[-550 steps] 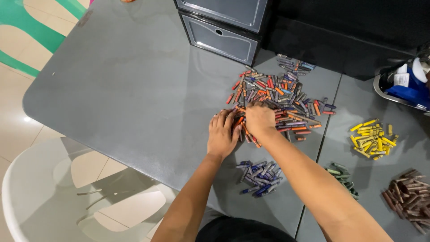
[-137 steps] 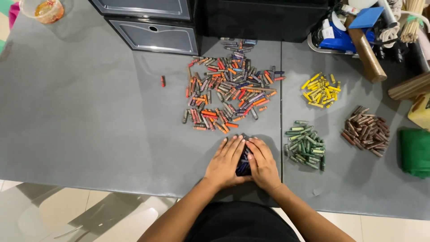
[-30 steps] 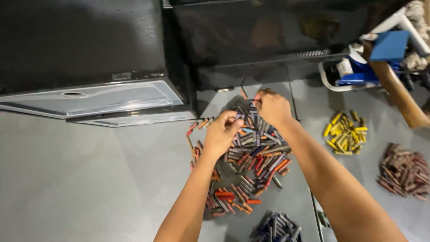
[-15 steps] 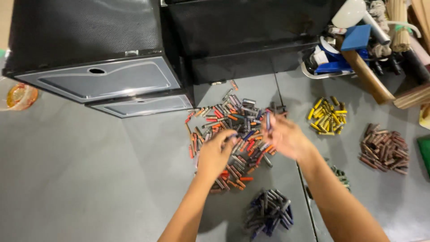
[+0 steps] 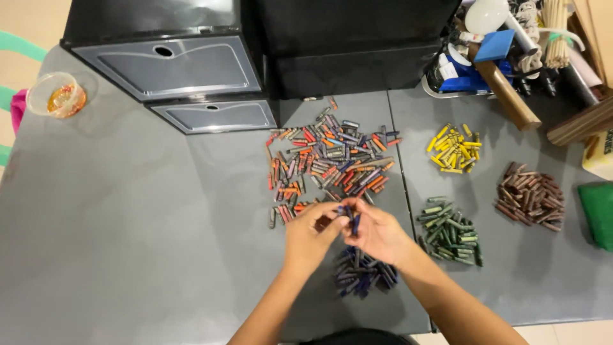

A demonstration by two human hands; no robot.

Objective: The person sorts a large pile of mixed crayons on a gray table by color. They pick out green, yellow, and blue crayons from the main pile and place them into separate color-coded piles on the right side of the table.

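A wide heap of mixed red, orange, grey and blue crayons (image 5: 332, 160) lies on the grey table (image 5: 128, 243). Just below it my left hand (image 5: 310, 235) and my right hand (image 5: 378, 233) meet, fingertips together on a few dark blue crayons (image 5: 350, 216) held between them. Under the hands sits a small pile of dark blue crayons (image 5: 364, 273). Sorted piles lie to the right: yellow crayons (image 5: 454, 148), green crayons (image 5: 450, 231) and brown crayons (image 5: 529, 197).
Black drawer units with grey fronts (image 5: 179, 70) stand at the back. A clear cup (image 5: 59, 96) sits at far left. A cluttered tray of tools and sticks (image 5: 511, 51) fills the back right, with a green object (image 5: 599, 214) at the right edge.
Both hands pulled back from the mixed heap toward me, now holding blue crayons over the blue pile. The camera view has shifted downward over the table.
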